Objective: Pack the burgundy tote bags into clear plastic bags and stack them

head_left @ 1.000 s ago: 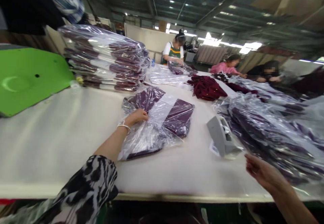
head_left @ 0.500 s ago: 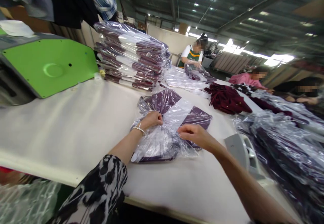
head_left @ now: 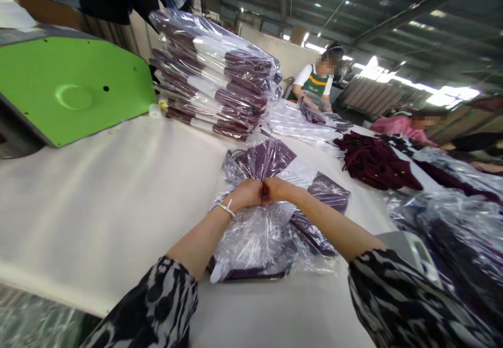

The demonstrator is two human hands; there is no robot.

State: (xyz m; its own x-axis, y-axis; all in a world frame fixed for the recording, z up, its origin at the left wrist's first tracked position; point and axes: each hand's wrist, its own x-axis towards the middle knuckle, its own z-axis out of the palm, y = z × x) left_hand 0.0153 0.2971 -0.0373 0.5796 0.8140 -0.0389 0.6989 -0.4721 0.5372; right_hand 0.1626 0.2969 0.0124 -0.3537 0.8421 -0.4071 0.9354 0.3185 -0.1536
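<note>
A dark purple folded garment with a white band [head_left: 328, 191] lies in clear plastic on the table. My left hand [head_left: 248, 193] is closed on the gathered plastic wrap [head_left: 251, 238] over its middle. Against it, knuckles touching, my right hand [head_left: 277, 189] is closed on the same gathered plastic. The fingertips of both hands are mostly hidden between them. Creases in the plastic fan out from the hands.
Behind stands a tall stack of bagged garments [head_left: 220, 75]. A green machine [head_left: 78, 91] is at the left of the white table [head_left: 98, 201]. Maroon cloth [head_left: 373, 162], bagged garments [head_left: 463, 238] and a grey device [head_left: 408, 248] are at the right. Two people work beyond.
My right hand has moved left to meet my left hand over the plastic. The camera view has shifted, and the wrapped garment appears slightly lower and closer.
</note>
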